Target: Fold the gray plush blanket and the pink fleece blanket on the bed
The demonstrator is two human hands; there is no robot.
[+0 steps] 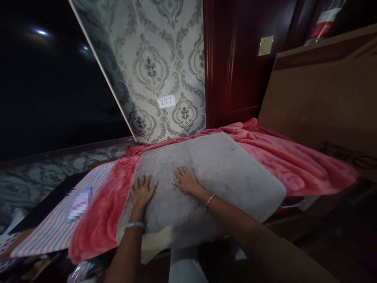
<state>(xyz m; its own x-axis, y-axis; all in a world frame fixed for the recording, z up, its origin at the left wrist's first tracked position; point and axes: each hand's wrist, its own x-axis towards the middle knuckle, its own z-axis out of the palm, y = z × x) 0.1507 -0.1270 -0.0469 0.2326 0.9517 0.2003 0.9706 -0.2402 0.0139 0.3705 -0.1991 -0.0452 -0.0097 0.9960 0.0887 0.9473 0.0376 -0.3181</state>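
A grey cloth mat point(224, 169) lies spread over a pink plush blanket point(282, 157), and its front edge hangs down towards me. My left hand point(142, 192) rests flat near the mat's left edge with its fingers spread. Further in, close to the middle of the mat, my right hand point(185, 180) also presses flat, fingers apart. Neither hand grips anything. The blanket shows in folds on both sides of the mat and along its back edge.
Left of the blanket is a striped cloth point(97, 177). A large dark screen point(59, 86) leans at the left. Patterned wallpaper point(165, 51) with a "277" label point(166, 101) stands behind. At right are a dark red door panel point(235, 59), a cardboard box point(321, 98) and a bottle point(325, 19).
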